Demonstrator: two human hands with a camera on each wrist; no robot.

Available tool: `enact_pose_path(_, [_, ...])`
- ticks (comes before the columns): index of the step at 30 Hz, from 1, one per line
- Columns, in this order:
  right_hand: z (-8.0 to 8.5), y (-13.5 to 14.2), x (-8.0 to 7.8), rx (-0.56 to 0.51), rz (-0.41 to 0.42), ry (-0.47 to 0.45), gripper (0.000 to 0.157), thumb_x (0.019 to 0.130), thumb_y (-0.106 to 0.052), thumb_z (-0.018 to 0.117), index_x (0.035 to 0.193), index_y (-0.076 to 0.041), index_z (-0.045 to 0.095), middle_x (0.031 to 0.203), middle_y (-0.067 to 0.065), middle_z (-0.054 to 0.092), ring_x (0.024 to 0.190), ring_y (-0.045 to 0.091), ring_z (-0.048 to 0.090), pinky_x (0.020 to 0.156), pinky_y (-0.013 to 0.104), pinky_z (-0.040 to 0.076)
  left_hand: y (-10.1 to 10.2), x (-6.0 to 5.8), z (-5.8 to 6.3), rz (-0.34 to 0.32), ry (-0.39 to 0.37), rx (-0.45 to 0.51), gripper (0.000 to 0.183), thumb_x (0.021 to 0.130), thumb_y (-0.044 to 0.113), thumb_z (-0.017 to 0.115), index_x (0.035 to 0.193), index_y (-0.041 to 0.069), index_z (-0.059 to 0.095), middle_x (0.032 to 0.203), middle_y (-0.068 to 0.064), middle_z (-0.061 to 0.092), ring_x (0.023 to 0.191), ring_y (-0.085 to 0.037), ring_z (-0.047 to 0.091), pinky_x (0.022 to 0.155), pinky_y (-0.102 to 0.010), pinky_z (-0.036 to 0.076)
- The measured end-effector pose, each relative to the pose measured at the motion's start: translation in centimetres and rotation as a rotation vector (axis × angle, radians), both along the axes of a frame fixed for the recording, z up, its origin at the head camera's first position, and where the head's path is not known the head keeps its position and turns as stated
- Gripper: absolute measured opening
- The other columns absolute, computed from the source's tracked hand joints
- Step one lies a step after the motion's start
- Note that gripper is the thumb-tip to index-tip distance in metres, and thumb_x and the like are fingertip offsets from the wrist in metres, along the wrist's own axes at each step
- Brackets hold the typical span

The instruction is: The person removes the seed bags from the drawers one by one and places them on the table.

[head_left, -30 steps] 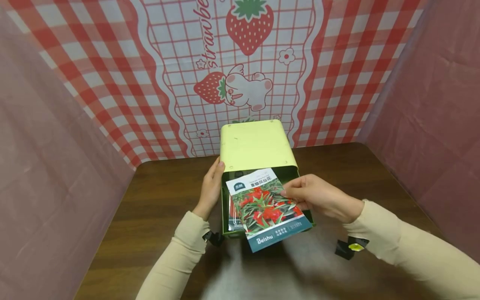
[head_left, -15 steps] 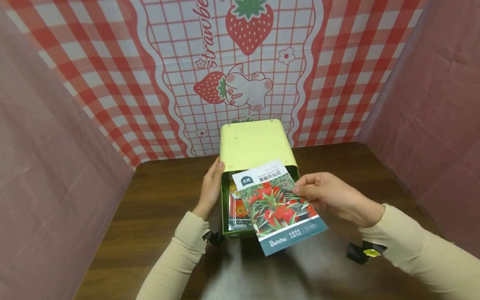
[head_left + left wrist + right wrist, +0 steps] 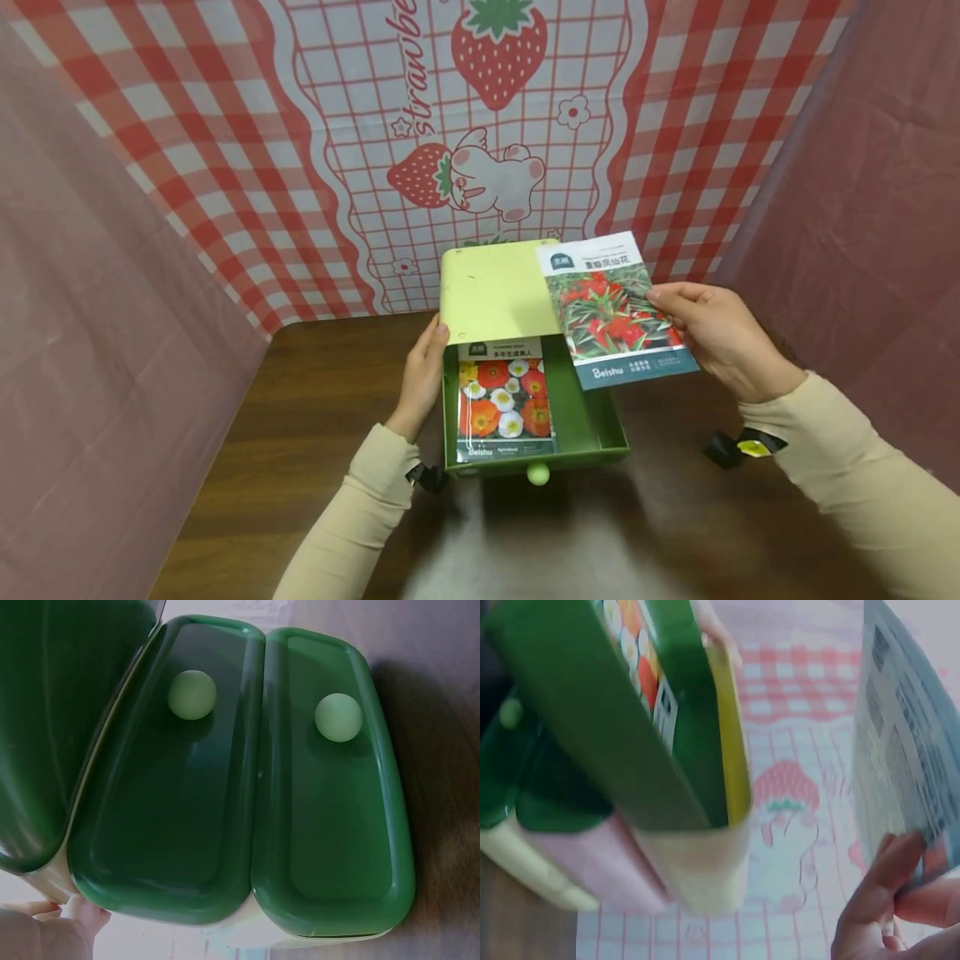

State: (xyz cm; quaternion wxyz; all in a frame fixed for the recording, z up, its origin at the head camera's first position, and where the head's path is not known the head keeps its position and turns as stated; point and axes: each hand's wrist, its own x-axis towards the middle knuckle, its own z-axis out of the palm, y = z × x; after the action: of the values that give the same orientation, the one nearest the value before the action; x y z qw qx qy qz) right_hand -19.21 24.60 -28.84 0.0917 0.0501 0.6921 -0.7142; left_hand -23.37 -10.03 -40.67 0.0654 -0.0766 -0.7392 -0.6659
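My right hand (image 3: 723, 333) pinches the right edge of a seed packet (image 3: 618, 312) with red flowers on its front. The packet is held above the right side of a yellow-topped drawer cabinet (image 3: 498, 292). In the right wrist view, the packet's printed back (image 3: 900, 742) faces the camera. The cabinet's top green drawer (image 3: 588, 417) is pulled out, and a second seed packet (image 3: 504, 400) with orange and white flowers lies in its left part. My left hand (image 3: 422, 375) rests against the cabinet's left side; only its fingertips (image 3: 86, 913) appear in the left wrist view.
Two lower green drawers with round knobs (image 3: 192, 695) are closed under the pulled-out one. The cabinet stands on a dark wooden table (image 3: 300, 433). A red-and-white strawberry cloth (image 3: 330, 167) hangs close behind, with pink cloth (image 3: 847, 208) at both sides.
My right hand has lifted the red-flower packet up and to the right, away from the drawer. The packet lying inside the drawer is now uncovered. My left hand has stayed in place.
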Motion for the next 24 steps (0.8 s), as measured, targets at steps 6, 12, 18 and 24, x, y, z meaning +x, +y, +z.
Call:
enact_pose_path(6, [-0.8,1.5,-1.8,0.062,-0.175,0.063,0.021,0.087,-0.044,0.07,0.098,-0.027,0.068,0.075,-0.011,0.07,0.063,0.006,0.067,0.057,0.024,0.06,0.0,0.5,0.8,0.001,-0.02,-0.021,0.053,0.107,0.032,0.036,0.153,0.008,0.031,0.159,-0.011,0.032,0.149,-0.026,0.026,0.124,-0.042,0.023])
enact_pose_path(12, [-2.2,2.1,-4.2,0.091,-0.316,0.07,0.039,0.085,-0.044,0.072,0.114,-0.018,0.067,0.071,-0.013,0.066,0.06,0.003,0.064,0.053,0.022,0.058,0.1,0.4,0.4,0.005,-0.013,0.006,0.053,0.107,0.035,0.036,0.153,0.012,0.032,0.159,-0.008,0.032,0.149,-0.025,0.026,0.124,-0.043,0.021])
enact_pose_path(18, [-4.4,3.1,-6.9,0.071,-0.422,0.113,0.007,0.089,-0.036,0.071,0.085,-0.03,0.072,0.064,-0.015,0.063,0.053,0.0,0.06,0.047,0.018,0.053,0.1,0.2,-0.1,0.007,0.013,0.017,0.055,0.105,0.043,0.037,0.153,0.017,0.034,0.159,-0.004,0.034,0.148,-0.022,0.028,0.124,-0.043,0.022])
enact_pose_path(24, [-7.6,4.0,-9.5,0.097,-0.479,0.121,0.007,0.09,-0.033,0.071,0.083,-0.032,0.073,0.067,-0.017,0.061,0.054,-0.001,0.057,0.047,0.015,0.05,0.1,-0.1,-0.4,0.012,0.031,0.015,0.056,0.105,0.045,0.037,0.153,0.017,0.035,0.158,-0.004,0.035,0.148,-0.022,0.029,0.124,-0.044,0.023])
